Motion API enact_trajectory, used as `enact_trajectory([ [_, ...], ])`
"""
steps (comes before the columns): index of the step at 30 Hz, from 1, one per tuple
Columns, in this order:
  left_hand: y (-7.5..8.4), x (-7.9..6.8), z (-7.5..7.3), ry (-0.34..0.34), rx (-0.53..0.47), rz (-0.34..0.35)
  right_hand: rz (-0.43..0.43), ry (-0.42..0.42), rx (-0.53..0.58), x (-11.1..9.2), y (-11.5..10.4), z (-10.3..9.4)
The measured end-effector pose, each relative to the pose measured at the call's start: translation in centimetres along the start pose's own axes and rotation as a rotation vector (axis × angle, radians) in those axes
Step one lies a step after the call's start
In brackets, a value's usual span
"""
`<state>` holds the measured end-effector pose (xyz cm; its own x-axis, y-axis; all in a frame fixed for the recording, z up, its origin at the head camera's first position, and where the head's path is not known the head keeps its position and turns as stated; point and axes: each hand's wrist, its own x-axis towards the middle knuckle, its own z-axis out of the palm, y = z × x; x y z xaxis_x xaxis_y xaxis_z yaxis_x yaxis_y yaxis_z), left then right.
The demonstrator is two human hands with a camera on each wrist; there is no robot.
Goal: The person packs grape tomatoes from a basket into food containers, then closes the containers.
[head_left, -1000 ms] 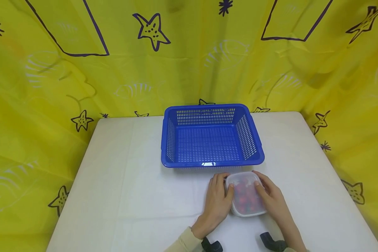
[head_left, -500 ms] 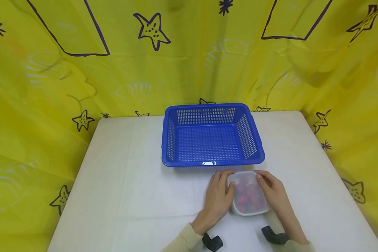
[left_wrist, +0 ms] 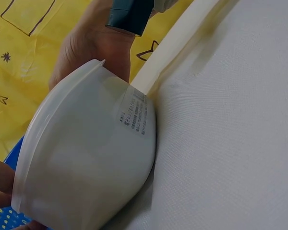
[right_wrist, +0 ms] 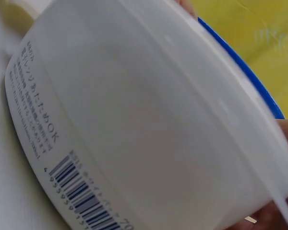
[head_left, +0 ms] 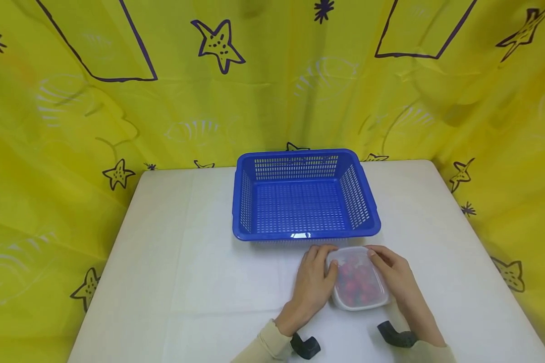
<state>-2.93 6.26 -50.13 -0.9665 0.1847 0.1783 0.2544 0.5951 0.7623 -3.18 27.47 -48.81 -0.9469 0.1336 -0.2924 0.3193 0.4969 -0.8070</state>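
Note:
A white plastic food container (head_left: 361, 305) with a frosted lid (head_left: 355, 258) sits on the white table; red and some green contents show blurred through the lid. My left hand (head_left: 312, 282) holds its left side, thumb at the lid's edge and fingers at the far left corner. At the far right corner my right hand (head_left: 394, 272) grips the rim, thumb on top and fingers curled behind. Printed text marks the container (left_wrist: 86, 153) in the left wrist view; a barcode also shows on the container (right_wrist: 149, 120) in the right wrist view. Fingertips behind the far rim are hidden.
Just beyond the container stands a blue perforated basket (head_left: 306, 235) with nothing in it. Yellow patterned curtains (head_left: 254, 111) hang behind and along both sides of the table (head_left: 200, 282). A dark curved piece (head_left: 305, 347) is at each wrist.
My right thumb has drawn back from over the lid to its far right corner. The container has shifted slightly right, and my left fingers have moved a little along its far left corner.

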Motion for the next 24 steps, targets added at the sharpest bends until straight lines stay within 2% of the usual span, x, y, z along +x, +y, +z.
enact_trajectory([
  [11,-0.14,0.27,-0.02,-0.019,0.022,0.011,-0.014,-0.019,-0.008,0.42,-0.13,0.05],
  [15,-0.22,0.31,-0.06,-0.027,0.002,-0.002,-0.023,-0.010,-0.007,0.47,-0.06,0.12],
  [18,-0.37,0.38,-0.09,-0.039,-0.070,-0.038,-0.015,0.000,0.000,0.37,-0.19,0.16],
  [24,-0.92,0.84,0.15,-0.042,-0.295,-0.127,0.002,0.002,-0.011,0.07,-0.59,-0.02],
])
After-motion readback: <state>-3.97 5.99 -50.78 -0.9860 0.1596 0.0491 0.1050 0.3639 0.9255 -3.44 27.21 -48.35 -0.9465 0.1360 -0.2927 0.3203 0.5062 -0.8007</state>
